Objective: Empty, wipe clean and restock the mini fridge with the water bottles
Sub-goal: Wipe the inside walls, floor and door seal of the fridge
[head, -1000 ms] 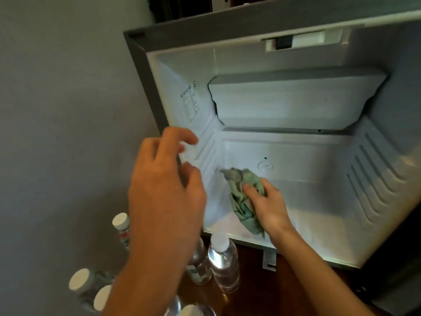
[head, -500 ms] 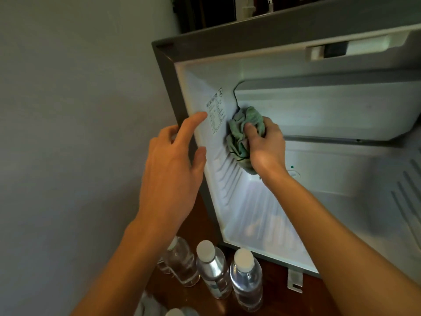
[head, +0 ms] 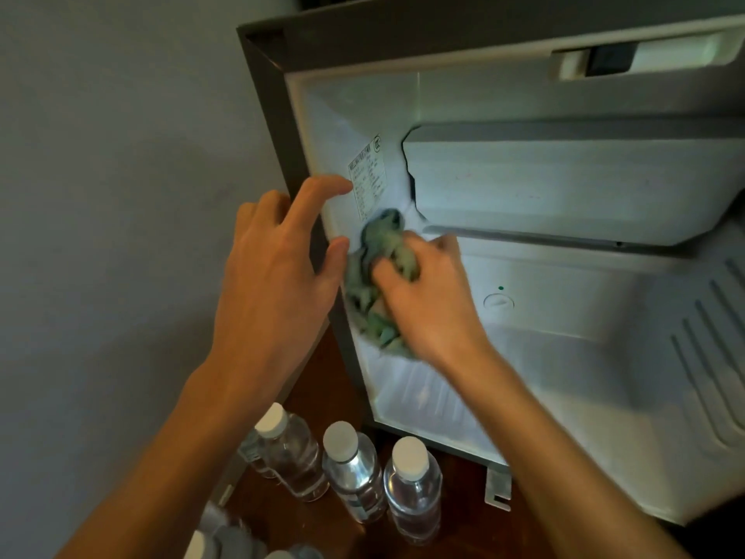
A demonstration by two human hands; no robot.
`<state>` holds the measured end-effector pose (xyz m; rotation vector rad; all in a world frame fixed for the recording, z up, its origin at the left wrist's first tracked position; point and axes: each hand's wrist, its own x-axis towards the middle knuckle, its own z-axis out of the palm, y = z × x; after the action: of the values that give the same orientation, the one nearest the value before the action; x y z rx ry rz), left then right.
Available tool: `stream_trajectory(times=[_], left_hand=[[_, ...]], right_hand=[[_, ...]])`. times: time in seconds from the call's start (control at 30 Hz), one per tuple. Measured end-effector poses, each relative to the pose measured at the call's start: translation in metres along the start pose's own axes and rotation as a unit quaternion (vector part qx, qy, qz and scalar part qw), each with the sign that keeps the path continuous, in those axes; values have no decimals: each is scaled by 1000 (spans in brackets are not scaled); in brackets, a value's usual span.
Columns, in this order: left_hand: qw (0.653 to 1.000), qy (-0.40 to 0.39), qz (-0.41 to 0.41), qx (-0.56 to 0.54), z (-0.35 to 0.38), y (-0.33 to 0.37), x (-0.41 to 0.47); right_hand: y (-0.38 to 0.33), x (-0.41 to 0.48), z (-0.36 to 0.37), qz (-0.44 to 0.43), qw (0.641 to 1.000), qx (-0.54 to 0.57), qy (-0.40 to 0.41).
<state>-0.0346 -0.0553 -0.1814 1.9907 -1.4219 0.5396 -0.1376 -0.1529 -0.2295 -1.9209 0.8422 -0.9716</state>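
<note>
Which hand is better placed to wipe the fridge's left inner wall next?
Right. The right hand grips the green cloth against that wall; the left hand holds nothing, poised at the fridge frame.

I see a dim room lit only from inside the mini fridge [head: 564, 308] at 3 o'clock, with the right hand [head: 427, 304] and its cloth [head: 381, 240] blurred by motion.
</note>
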Motion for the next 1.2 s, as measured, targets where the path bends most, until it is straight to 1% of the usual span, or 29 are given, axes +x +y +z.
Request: stream_trajectory(times=[0.07,0.13,0.27,0.43,0.53,0.63,0.73,0.83,1.03,1.1,1.2], left_hand=[[1000,13,-4,10,1,1,-1],[1000,20,0,15,3,2,-1],[999,35,6,18,6,-1,-2],[999,40,14,11,7,-3,-3],[999,35,19,17,5,-5,-1],[999,31,24,12,4,-5,-1],[999,29,20,12,5,-4,-1],[999,39,19,10,8,-3,-3],[999,39,21,2,8,-5,-4],[999,32,32,8,5,-7,-3],[999,19,43,19,-1,-11,-2]], right_hand=[[-4,-21,3,-27,999,-40,-8],[-3,-18,2,-38,996,-76,14],[7,26,-1,-14,992,-105,63],[20,84,-1,63,988,-91,105],[22,77,6,73,989,-67,110],[17,39,12,40,993,-8,109],[4,-15,18,-16,997,11,72],[0,-40,20,-42,998,9,55],[8,0,16,-14,995,10,101],[13,23,13,-5,994,1,108],[16,48,7,32,994,14,107]])
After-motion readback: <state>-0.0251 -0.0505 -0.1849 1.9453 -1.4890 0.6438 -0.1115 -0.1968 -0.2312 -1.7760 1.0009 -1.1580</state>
